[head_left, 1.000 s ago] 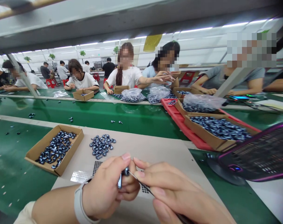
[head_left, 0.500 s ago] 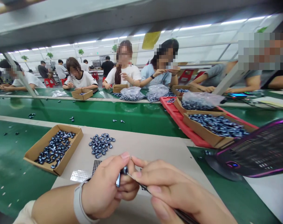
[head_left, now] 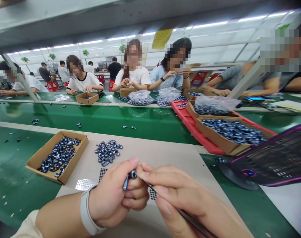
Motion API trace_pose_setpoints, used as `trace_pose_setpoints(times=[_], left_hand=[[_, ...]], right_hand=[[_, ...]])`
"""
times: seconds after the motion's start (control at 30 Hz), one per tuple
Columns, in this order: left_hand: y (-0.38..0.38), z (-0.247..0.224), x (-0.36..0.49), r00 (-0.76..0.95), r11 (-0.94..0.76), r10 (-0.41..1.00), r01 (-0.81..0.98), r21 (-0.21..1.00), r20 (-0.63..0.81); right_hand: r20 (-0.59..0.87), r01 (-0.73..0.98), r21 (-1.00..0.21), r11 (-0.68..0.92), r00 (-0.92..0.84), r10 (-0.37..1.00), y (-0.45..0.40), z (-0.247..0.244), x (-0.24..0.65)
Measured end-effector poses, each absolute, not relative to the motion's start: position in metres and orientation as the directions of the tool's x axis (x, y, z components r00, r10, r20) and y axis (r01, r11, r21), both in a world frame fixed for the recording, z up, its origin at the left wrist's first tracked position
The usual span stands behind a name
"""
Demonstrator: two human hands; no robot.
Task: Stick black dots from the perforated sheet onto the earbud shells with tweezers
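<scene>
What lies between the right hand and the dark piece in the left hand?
The head view shows a slim tool's tip, pointing from the right hand toward the dark piece.

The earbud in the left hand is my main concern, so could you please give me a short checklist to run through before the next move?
1. Earbud held in the left hand: ok, stem pointing down.
2. Tweezers held in the right hand: ok, slanting toward the earbud.
3. Tip of the tweezers touching the earbud: cannot tell; it is close, but contact is too small to make out.
4. Box standing upright: ok.
5. Pile out on the mat, outside the box: ok.
6. Black dots in full view: not ok, the hands block part.
</scene>
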State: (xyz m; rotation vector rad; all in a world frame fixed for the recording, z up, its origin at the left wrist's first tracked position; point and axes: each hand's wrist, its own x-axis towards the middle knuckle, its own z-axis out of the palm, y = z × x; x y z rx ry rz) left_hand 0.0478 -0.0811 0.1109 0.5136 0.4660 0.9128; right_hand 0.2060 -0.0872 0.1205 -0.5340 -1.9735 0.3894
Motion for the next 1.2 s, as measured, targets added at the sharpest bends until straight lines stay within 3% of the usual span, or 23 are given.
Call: trace_pose_setpoints(times=[0.47,0.63,0.97,1.2], left_hand=[[-0.079,0.104,0.042,0.665,0.594,0.735,-0.537,0.599,-0.132],[-0.078,0.103,0.041,0.718,0.596,0.694,-0.534,0.6,-0.051],[-0.078,0.101,0.04,0.7,0.629,0.699,-0.505,0.592,-0.146],[-0.078,0.102,0.04,0.695,0.622,0.706,-0.517,0.588,-0.137]], right_hand=[[0.757,0.18,-0.498,0.849,-0.387,0.526,-0.082,0.124,0.206],[0.757,0.142,-0.509,0.849,-0.396,0.52,-0.082,0.125,0.209],[0.758,0.151,-0.476,0.866,-0.428,0.491,-0.081,0.125,0.21],[0.773,0.121,-0.474,0.872,-0.418,0.478,-0.079,0.119,0.206]])
